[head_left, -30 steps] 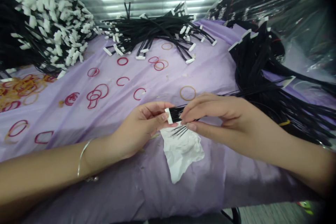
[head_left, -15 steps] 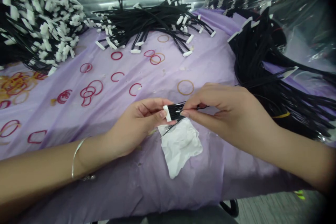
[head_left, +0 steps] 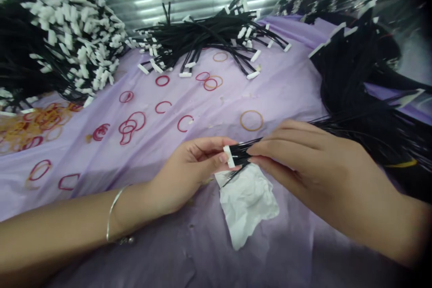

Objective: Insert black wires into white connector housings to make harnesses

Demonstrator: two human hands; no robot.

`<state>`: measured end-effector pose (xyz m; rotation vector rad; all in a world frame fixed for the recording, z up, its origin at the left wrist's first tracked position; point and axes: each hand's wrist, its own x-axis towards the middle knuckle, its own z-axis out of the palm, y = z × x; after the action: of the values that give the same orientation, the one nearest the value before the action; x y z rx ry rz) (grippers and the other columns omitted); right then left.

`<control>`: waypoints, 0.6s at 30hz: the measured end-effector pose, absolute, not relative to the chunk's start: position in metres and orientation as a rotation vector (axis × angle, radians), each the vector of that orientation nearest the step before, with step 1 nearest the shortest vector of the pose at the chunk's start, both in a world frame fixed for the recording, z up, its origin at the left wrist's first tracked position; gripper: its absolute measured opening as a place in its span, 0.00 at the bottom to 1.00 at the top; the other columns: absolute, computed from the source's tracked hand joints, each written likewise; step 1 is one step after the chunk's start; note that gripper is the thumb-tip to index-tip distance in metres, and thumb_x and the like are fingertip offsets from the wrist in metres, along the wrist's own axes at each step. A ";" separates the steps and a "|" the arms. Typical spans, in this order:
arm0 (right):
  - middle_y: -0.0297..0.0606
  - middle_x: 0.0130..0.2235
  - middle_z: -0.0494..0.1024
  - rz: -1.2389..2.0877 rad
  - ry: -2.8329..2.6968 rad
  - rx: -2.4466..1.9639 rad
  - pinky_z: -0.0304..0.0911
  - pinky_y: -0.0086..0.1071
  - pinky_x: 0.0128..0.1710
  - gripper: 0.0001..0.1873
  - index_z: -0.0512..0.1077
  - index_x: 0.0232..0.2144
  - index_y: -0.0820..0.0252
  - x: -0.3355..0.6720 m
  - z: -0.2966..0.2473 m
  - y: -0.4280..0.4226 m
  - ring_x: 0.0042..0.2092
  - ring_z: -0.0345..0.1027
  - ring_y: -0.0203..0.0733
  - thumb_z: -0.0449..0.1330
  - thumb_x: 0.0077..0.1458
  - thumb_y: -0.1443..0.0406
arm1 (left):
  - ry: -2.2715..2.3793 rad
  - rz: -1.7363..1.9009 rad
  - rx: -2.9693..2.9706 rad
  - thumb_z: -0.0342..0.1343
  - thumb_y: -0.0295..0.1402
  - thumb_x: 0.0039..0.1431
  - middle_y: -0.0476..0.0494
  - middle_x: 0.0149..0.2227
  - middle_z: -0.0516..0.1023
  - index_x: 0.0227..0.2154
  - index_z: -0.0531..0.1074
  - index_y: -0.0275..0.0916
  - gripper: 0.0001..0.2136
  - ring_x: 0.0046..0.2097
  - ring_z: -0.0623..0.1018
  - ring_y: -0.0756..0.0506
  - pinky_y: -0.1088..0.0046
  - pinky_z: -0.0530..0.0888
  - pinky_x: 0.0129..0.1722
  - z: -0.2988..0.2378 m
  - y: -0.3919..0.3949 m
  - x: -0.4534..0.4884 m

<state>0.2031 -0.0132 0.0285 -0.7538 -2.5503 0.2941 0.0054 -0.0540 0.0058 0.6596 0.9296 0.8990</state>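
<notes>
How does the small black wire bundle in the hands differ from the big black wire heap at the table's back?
The small black wire bundle is tightly gathered; the big black wire heap sprawls loosely. The bundle sits between the left hand and right hand; the heap lies on the lilac sheet. The bundle shows one white connector; the heap, many. Both are thin black wires.

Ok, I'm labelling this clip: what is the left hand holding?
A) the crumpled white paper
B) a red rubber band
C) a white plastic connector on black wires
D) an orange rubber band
C. The left hand pinches the white plastic connector at the end of the black wire bundle.
</notes>
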 end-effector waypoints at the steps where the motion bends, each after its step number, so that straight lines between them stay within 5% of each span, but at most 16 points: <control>1: 0.39 0.34 0.75 0.286 -2.559 -0.734 0.62 0.35 0.39 0.07 0.73 0.32 0.62 0.203 0.029 -0.013 0.39 0.66 0.40 0.55 0.58 0.69 | 0.927 0.900 0.667 0.59 0.28 0.56 0.47 0.37 0.80 0.38 0.77 0.40 0.07 0.40 0.78 0.50 0.75 0.72 0.46 0.006 -0.054 0.005; 9: 0.39 0.31 0.68 0.300 -2.679 -0.705 0.59 0.34 0.35 0.10 0.73 0.30 0.62 0.203 0.029 -0.008 0.35 0.60 0.39 0.52 0.60 0.68 | 0.942 0.935 0.666 0.60 0.28 0.55 0.49 0.33 0.78 0.38 0.78 0.41 0.07 0.31 0.75 0.54 0.81 0.72 0.36 0.003 -0.053 0.004; 18: 0.39 0.28 0.69 0.170 -2.663 -0.741 0.60 0.35 0.32 0.11 0.73 0.27 0.64 0.203 0.031 -0.012 0.32 0.62 0.40 0.53 0.59 0.68 | 0.955 0.914 0.728 0.60 0.28 0.56 0.49 0.33 0.78 0.40 0.78 0.42 0.08 0.34 0.75 0.54 0.82 0.71 0.38 0.002 -0.054 0.004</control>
<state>0.2026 -0.0121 0.0309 -0.7411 -2.6629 0.1702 0.0041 -0.0537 0.0024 0.7285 0.9548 0.9142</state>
